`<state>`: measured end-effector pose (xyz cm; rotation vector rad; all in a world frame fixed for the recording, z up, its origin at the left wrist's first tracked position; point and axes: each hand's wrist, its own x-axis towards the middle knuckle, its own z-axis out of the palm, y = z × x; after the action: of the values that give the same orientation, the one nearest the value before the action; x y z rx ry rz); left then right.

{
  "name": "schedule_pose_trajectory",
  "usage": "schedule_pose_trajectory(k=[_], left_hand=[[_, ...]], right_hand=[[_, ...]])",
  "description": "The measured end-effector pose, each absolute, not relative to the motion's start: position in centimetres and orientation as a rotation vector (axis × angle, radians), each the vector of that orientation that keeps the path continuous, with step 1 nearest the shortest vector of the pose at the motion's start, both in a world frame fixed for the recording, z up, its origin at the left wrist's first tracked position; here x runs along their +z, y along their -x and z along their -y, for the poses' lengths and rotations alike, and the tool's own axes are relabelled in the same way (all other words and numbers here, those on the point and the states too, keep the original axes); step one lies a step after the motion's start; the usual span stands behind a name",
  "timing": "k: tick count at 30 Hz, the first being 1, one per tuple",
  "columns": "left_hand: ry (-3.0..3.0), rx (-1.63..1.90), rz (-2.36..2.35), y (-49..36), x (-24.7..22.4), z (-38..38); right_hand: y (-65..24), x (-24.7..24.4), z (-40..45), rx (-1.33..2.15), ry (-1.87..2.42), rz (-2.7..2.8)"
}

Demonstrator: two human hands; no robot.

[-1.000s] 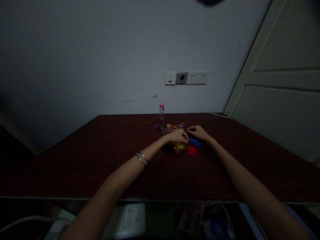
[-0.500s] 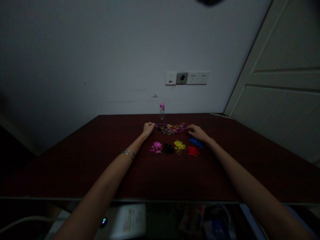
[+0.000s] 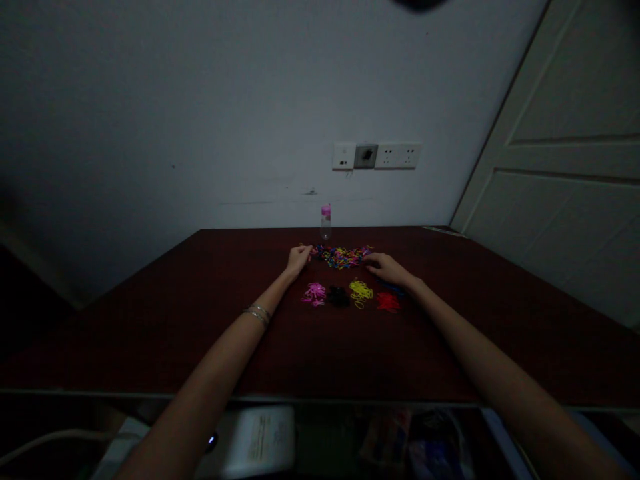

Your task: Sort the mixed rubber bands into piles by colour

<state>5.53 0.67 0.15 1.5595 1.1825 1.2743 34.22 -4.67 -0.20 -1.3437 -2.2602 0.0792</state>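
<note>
A pile of mixed-colour rubber bands (image 3: 343, 257) lies on the dark red table. My left hand (image 3: 299, 259) is at the pile's left end, fingers pinched together; whatever is between them is too small to make out. At the right end, my right hand (image 3: 386, 268) rests with fingers bent and a little apart, the fingertips touching the pile's edge. Nearer to me are sorted heaps: pink bands (image 3: 315, 294), black bands (image 3: 338, 296), yellow bands (image 3: 361, 291) and red bands (image 3: 388, 302). Blue bands (image 3: 395, 289) show partly beneath my right wrist.
A clear bottle with a pink cap (image 3: 326, 223) stands behind the pile, near the wall. Wall sockets (image 3: 387, 156) are above the table, and a white door (image 3: 565, 160) is on the right. Below the table's front edge, a white box (image 3: 260, 440) and bags lie in shadow.
My right hand has moved left to the edge of the mixed pile, and its wrist now covers more of the blue bands. My left hand has barely moved.
</note>
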Motion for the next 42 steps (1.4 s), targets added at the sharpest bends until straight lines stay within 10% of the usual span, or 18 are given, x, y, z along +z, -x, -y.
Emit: schedule_pose_trajectory(k=[35,42], left_hand=[[-1.570,1.311,-1.170,-5.3,-0.6,-1.0],[-1.575,1.313,-1.153,-5.2,-0.5,-0.8]], right_hand=[[-36.7,2.9,5.5,0.314,1.525,2.035],[-36.7,5.6,7.4,0.842,1.529,2.102]])
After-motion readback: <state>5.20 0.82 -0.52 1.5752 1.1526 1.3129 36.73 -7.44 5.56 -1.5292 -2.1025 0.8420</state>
